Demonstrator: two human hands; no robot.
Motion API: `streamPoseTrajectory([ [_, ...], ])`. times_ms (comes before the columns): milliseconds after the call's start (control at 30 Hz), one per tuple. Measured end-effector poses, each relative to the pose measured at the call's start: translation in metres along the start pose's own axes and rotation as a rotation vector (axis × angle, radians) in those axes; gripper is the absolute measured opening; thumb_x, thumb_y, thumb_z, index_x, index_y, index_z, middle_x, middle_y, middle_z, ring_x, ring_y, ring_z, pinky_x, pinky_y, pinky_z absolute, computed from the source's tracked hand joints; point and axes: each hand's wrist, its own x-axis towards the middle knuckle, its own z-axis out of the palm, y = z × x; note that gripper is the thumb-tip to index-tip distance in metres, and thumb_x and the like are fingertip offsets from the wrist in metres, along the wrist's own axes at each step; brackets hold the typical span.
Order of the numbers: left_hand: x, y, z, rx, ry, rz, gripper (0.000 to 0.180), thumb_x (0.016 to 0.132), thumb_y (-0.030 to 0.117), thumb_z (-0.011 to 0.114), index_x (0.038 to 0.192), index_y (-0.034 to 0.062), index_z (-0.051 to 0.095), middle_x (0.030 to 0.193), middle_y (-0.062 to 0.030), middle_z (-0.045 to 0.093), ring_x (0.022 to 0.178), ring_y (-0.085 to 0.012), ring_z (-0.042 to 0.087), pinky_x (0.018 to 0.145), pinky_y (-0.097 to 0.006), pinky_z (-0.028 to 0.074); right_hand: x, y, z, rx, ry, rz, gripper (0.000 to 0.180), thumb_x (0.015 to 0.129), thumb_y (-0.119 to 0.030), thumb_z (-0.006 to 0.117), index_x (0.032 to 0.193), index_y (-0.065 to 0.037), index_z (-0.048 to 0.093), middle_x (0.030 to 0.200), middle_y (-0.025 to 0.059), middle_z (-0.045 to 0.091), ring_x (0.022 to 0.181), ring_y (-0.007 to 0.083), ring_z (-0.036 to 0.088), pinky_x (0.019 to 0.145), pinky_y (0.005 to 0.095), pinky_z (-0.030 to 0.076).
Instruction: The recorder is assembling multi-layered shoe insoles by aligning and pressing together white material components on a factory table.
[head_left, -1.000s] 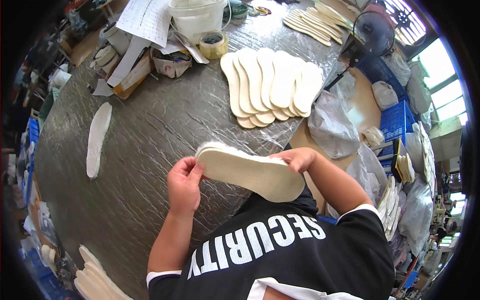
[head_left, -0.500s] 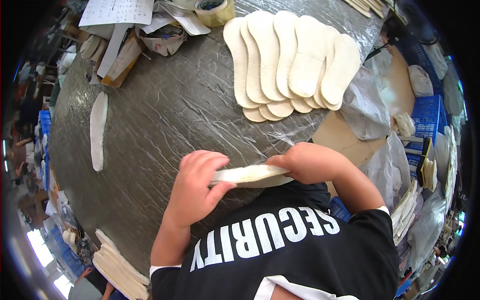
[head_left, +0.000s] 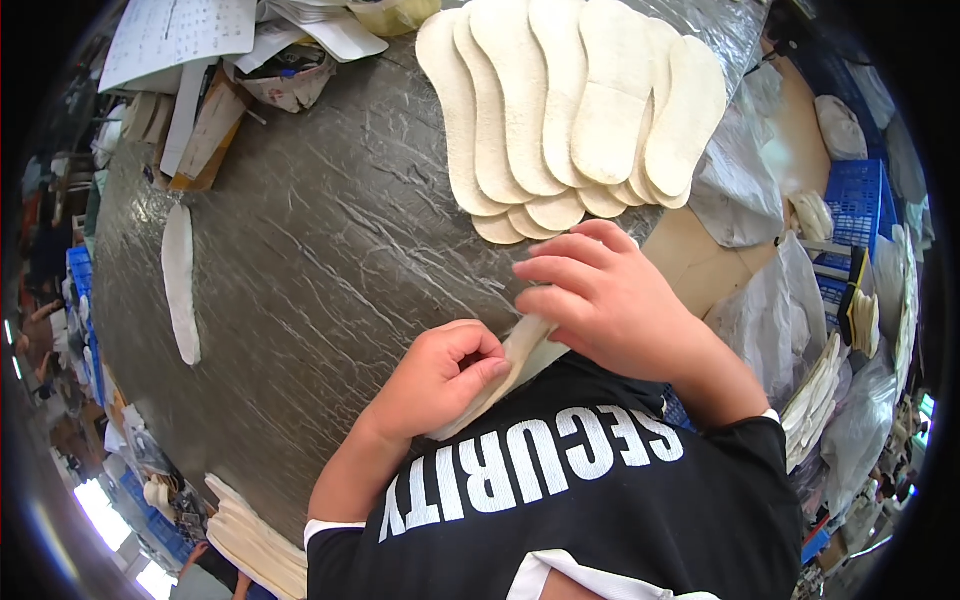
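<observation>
My left hand is closed, thumb and fingers pinching the edge of a cream insole held in front of my chest. The insole is tilted, seen nearly edge-on, its lower end close to my shirt. At its upper end my right hand is spread, fingers apart and slightly bent. Whether the right thumb touches the insole is hidden. Beyond the right hand lies a fan of overlapping cream insoles on the dark table. A single insole lies apart on the table's left.
At the far left stand papers, a cardboard holder and a small tub. More insoles are stacked at the lower left. Plastic bags and a blue crate are on the right.
The insole has swung from nearly level to a steep slant. My right hand has let go its pinch and spread its fingers. My left hand has moved right, along the insole.
</observation>
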Motion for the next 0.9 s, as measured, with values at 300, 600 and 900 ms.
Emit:
streamPoseTrajectory([
  [300, 0.000, -0.007, 0.011, -0.137, 0.073, -0.009, 0.005, 0.092, 0.002, 0.059, 0.093, -0.0017, 0.061, 0.097, -0.0049, 0.064, 0.087, -0.0081, 0.058, 0.079, -0.025, 0.048, -0.027, -0.014, 0.039, 0.121, 0.307, -0.108, 0.021, 0.066, -0.016, 0.070, 0.085, -0.018, 0.061, 0.109, 0.0031, 0.061, 0.102, 0.0238, 0.057, 0.094, 0.0485, 0.040],
  [600, 0.002, -0.019, 0.014, -0.147, 0.210, -0.068, 0.011, 0.092, 0.009, 0.063, 0.091, -0.0019, 0.063, 0.080, -0.0074, 0.067, 0.069, -0.0103, 0.058, 0.065, -0.028, 0.049, -0.019, -0.015, 0.040, 0.187, 0.237, -0.191, 0.017, 0.065, -0.015, 0.067, 0.079, -0.013, 0.057, 0.104, 0.0035, 0.059, 0.099, 0.0245, 0.055, 0.092, 0.0482, 0.041],
  [900, -0.008, -0.003, -0.008, 0.262, 0.023, 0.103, 0.017, 0.085, 0.010, 0.069, 0.095, -0.0022, 0.064, 0.091, -0.0119, 0.062, 0.081, -0.0212, 0.062, 0.070, -0.032, 0.050, -0.013, -0.011, 0.043, 0.202, 0.244, -0.207, 0.017, 0.064, -0.016, 0.066, 0.078, -0.010, 0.059, 0.100, 0.0043, 0.058, 0.099, 0.0251, 0.055, 0.089, 0.0458, 0.042],
])
